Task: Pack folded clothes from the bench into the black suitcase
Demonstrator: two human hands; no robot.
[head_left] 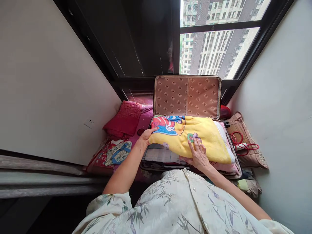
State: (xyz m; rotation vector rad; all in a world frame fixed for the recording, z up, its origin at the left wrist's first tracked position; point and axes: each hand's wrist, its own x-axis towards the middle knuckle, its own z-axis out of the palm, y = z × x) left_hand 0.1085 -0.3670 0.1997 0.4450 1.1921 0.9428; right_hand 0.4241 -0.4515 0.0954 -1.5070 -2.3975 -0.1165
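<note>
A folded yellow blanket (209,136) with cartoon figures in red and blue lies across the packed suitcase (158,89), whose patterned lid stands raised at the back. My left hand (147,136) grips the blanket's left edge, thumb on top and the other fingers mostly hidden. On the blanket's front part rests my right hand (199,157), palm down with fingers spread. Beneath the blanket, a grey checked cloth (157,153) shows at the left and pink fabric (226,167) at the right.
A red cushion (125,118) and folded patterned cloths (119,152) sit left of the suitcase. To its right are a brown woven bag (235,125) and a looped red cord (243,146). Walls close in on both sides; a window (207,48) is behind.
</note>
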